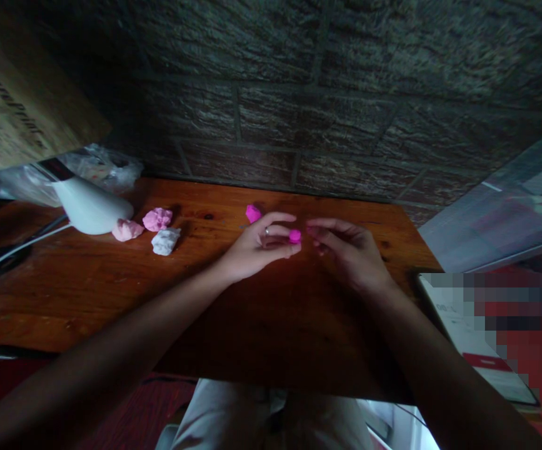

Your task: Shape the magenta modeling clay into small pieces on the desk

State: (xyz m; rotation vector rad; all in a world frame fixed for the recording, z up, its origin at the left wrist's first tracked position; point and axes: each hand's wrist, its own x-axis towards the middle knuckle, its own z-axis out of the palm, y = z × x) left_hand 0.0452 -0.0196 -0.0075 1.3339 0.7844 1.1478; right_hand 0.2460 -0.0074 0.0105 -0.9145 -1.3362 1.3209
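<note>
My left hand (256,250), with a ring on one finger, is closed in a pinch above the wooden table. Between its thumb and finger is a small bright pink lump of modelling clay (294,236). Just to the right, my right hand (346,247) is apart from that lump, its thumb and fingertips pressed together; whether a bit of clay is between them is too small to make out. Behind my left hand lies a larger bright pink clay lump (253,213). Farther left, a pink lump (157,219), a pale pink lump (127,229) and a white lump (164,241) sit close together.
The wooden table (111,294) runs up to a dark brick wall (271,119). At the left are a white rounded device (95,203) with a cable, clear plastic bags (106,165) and a brown cardboard piece (22,94). A tablet-like screen (462,325) lies at the right edge.
</note>
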